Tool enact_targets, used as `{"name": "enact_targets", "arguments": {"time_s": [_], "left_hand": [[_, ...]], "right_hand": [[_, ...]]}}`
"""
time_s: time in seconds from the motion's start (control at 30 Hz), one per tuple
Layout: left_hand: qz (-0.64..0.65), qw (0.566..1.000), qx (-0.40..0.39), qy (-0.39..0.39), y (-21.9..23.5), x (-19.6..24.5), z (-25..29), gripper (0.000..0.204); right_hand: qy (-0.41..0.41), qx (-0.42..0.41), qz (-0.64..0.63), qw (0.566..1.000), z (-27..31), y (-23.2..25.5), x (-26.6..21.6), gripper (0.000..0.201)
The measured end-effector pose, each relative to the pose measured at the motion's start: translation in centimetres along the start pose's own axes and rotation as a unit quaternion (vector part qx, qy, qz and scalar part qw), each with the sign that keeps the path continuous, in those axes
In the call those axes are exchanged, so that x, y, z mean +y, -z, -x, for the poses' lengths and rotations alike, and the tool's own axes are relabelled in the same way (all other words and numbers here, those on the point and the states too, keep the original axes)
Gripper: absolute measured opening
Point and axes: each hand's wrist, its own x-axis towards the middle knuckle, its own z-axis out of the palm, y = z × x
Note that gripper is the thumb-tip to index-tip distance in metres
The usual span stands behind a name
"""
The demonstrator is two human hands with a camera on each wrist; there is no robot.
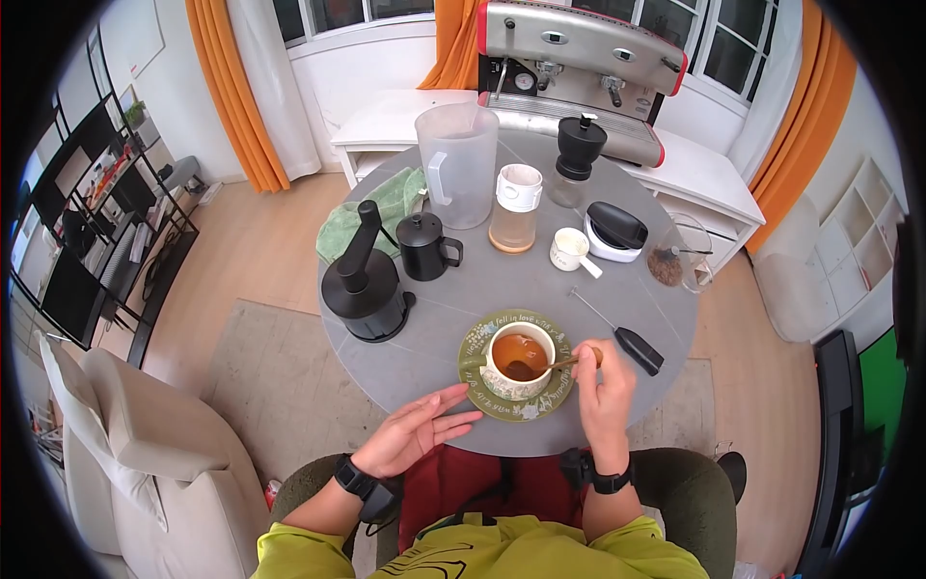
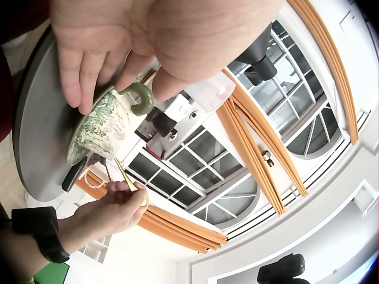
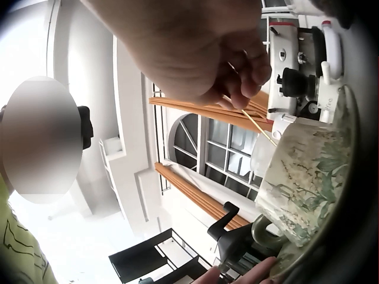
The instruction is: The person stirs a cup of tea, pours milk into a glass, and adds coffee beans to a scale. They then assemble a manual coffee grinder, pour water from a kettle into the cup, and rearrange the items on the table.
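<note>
A floral cup (image 1: pixel 511 390) of amber-brown liquid stands on a green saucer (image 1: pixel 529 413) with white lettering, its green handle (image 2: pixel 141 97) toward the left. Between thumb and fingers, my right hand (image 1: pixel 605 388) pinches a slim golden spoon (image 1: pixel 562 364). The spoon slants over the cup's right rim, and its lower end is hidden in the drink. My left hand (image 1: pixel 417 431) is palm up with fingers extended, fingertips right at the saucer's left edge. Nothing lies in that palm. Right of the saucer lies a black handheld frother (image 1: pixel 639 350) with a thin metal shaft.
Behind the cup on the round grey table (image 1: pixel 386 381) stand a black kettle (image 1: pixel 365 299), a black lidded pot (image 1: pixel 422 246), a translucent pitcher (image 1: pixel 461 183), a white-topped glass jar (image 1: pixel 516 217), a white scoop (image 1: pixel 571 249) and a black-topped grinder (image 1: pixel 581 145). An espresso machine (image 1: pixel 579 58) stands beyond.
</note>
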Motion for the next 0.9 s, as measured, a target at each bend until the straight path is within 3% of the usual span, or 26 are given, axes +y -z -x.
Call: {"name": "enact_targets", "arguments": {"time_s": [0.17,0.23,0.37,0.43,0.67,0.83,0.9], "left_hand": [[0.003,1.0,0.0,0.002,0.0,0.0,0.0,0.053],[0.003,1.0,-0.002,0.001,0.0,0.0,0.0,0.053],[0.005,1.0,-0.002,-0.001,-0.1,0.1,0.0,0.053],[0.005,1.0,-0.002,-0.002,-0.1,0.1,0.1,0.053],[0.001,1.0,-0.005,-0.003,0.1,0.0,0.0,0.053],[0.003,1.0,-0.005,0.0,0.1,-0.1,0.0,0.053],[0.004,1.0,-0.004,0.001,0.1,0.0,0.0,0.053]], "right_hand": [[-0.025,-0.037,-0.095,0.994,0.1,-0.8,-0.8,0.014],[0.004,-0.04,-0.095,0.995,-0.1,-1.0,-0.8,0.012],[0.036,-0.032,-0.054,0.997,-0.4,-0.8,-0.5,0.012],[0.035,0.01,-0.038,0.999,-0.5,-0.8,-0.5,0.007],[0.006,0.026,-0.002,1.0,-0.2,0.0,0.0,0.006],[-0.038,-0.048,-0.093,0.994,0.0,-0.3,-0.9,0.013],[-0.021,-0.045,-0.097,0.994,0.1,-0.8,-0.8,0.012]]}}
